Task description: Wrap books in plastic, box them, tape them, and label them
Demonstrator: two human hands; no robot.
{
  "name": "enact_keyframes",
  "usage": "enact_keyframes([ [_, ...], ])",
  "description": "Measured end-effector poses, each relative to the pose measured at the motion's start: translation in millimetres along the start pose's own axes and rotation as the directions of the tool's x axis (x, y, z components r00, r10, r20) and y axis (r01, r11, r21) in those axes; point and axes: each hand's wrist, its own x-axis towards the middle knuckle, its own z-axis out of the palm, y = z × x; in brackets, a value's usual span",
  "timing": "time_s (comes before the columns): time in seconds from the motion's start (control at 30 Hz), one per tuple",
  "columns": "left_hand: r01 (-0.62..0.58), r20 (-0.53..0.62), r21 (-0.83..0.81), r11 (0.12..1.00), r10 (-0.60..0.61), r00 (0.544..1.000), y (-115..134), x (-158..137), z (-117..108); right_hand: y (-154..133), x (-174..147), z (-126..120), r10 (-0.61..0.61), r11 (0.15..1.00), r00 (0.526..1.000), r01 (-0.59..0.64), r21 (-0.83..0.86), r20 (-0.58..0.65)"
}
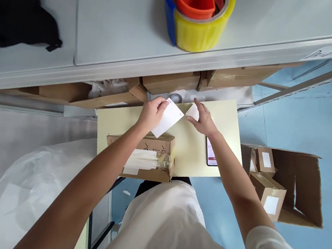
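Observation:
A white paper label (168, 117) with small print at its corners is pinched in my left hand (151, 114), held tilted above the cream table. Close to its right corner, my right hand (203, 119) has thumb and forefinger around a smaller white paper piece (193, 111). Part of that piece is hidden by the fingers. Below my left forearm lies a taped cardboard box (167, 151) with handwriting and white strips on it. A phone (211, 152) with a lit screen lies beside my right wrist.
The cream table (192, 160) stands against a grey shelf (121, 22) carrying yellow tape (195, 33) and a black cloth item (18, 17). Cardboard boxes (171, 82) fill the lower shelf. An open carton (300, 185) with small boxes is at right, a clear plastic bag (48, 170) at left.

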Motion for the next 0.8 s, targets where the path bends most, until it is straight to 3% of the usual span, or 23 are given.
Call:
enact_keyframes([
  [0.07,0.018,-0.028,-0.093,0.995,-0.020,0.999,12.2,-18.3,-9.3,-32.8,-14.9,4.7,-0.045,0.956,0.999,0.035,0.291,0.030],
  [0.13,0.052,-0.031,-0.210,0.976,-0.060,0.998,23.3,-40.6,-20.3,-65.1,-31.5,10.1,-0.031,0.882,0.998,0.004,0.471,0.049],
  [0.27,0.202,0.138,-0.556,0.806,-0.150,0.979,28.3,-95.9,-46.9,-108.3,-61.0,17.9,0.069,0.828,0.996,-0.029,0.559,-0.051],
  [0.37,0.301,0.226,-0.658,0.690,-0.200,0.953,21.4,-140.0,-64.1,-133.2,-85.5,20.1,0.054,0.915,0.968,0.050,0.400,-0.245],
  [0.47,0.311,0.168,-0.719,0.622,-0.278,0.946,18.4,-176.4,-73.8,-169.8,-119.1,29.1,-0.152,0.986,0.883,0.166,-0.008,-0.444],
  [0.53,0.288,0.124,-0.778,0.559,-0.312,0.942,20.6,-194.7,-78.6,-197.6,-142.8,41.3,-0.357,0.930,0.861,0.290,-0.228,-0.362],
  [0.6,0.259,0.116,-0.845,0.467,-0.312,0.943,23.9,-210.1,-85.0,-221.7,-162.4,56.0,-0.469,0.863,0.853,0.387,-0.324,-0.230],
  [0.73,0.255,0.221,-0.951,0.175,-0.191,0.956,24.9,-239.3,-102.1,-249.0,-185.5,77.0,-0.480,0.845,0.837,0.362,-0.394,-0.261],
  [0.8,0.277,0.264,-0.955,0.105,-0.127,0.956,21.5,-252.5,-109.2,-255.7,-193.1,81.1,-0.481,0.844,0.833,0.356,-0.401,-0.274],
])
